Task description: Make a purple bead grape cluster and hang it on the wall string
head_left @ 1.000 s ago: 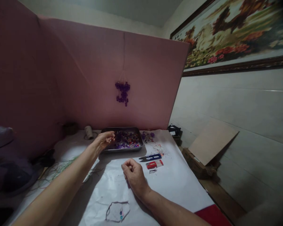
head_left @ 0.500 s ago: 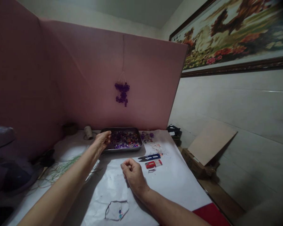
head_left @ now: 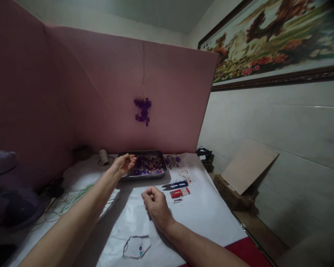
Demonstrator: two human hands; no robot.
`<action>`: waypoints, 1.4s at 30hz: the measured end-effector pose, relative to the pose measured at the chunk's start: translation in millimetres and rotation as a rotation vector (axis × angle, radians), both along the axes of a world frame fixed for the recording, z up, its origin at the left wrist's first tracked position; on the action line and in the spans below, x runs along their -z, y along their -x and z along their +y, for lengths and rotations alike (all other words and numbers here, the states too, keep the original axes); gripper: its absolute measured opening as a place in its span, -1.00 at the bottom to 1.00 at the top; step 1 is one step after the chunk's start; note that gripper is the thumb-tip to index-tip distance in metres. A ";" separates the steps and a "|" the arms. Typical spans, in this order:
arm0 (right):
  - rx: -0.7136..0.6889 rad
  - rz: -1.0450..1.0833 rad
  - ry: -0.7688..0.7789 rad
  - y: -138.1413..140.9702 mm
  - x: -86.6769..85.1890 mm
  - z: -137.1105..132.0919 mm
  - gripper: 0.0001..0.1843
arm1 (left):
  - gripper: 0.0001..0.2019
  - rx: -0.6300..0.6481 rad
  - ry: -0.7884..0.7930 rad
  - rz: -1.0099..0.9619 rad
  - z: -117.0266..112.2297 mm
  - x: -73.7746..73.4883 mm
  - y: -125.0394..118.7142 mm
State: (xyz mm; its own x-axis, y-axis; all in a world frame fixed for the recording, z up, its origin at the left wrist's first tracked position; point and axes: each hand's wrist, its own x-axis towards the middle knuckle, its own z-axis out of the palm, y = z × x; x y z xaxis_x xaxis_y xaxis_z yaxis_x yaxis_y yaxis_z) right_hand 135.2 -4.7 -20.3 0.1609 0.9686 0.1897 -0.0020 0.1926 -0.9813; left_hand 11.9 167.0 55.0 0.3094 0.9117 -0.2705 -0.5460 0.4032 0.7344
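Observation:
My left hand (head_left: 124, 164) reaches over the left side of a dark metal tray (head_left: 143, 177) full of loose purple, red and clear beads (head_left: 149, 165). Its palm is turned partly up, the fingers are loosely stretched, and nothing shows in them. My right hand (head_left: 156, 204) rests on the white table cover, thumb and fingers curled together; whatever is inside is hidden. Just right of it lie blue thread snips (head_left: 176, 185), a red lighter (head_left: 179, 193) and a small pale piece (head_left: 177, 200). Nearer to me is a dark cord loop (head_left: 136, 236) with a few small beads (head_left: 141, 250).
A purple bead ornament (head_left: 143, 111) hangs on the pink panel. Purple beads (head_left: 172, 161) and small scraps (head_left: 186, 176) lie right of the tray. Left are a spool of cord (head_left: 103, 157) and green threads (head_left: 75, 200). Cardboard (head_left: 249, 168) leans beside the table.
My left hand's fingers have loosened from a closed pinch and turned more palm-up, shifting slightly right over the tray. My right hand keeps its curled pose. The view has moved slightly.

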 end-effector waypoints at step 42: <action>0.009 0.189 0.007 -2.5 -1.8 -0.4 -0.70 | -0.57 0.219 -0.150 0.151 -55.7 -3.1 13.5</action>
State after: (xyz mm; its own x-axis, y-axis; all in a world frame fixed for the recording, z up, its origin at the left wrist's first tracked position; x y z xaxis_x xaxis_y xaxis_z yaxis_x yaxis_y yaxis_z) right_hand 137.7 -5.1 -18.4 0.2013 0.9682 0.1487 -0.1847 0.1866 -0.9649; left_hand -1.6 111.3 58.0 0.4696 0.8609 -0.1958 -0.3384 0.3804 0.8607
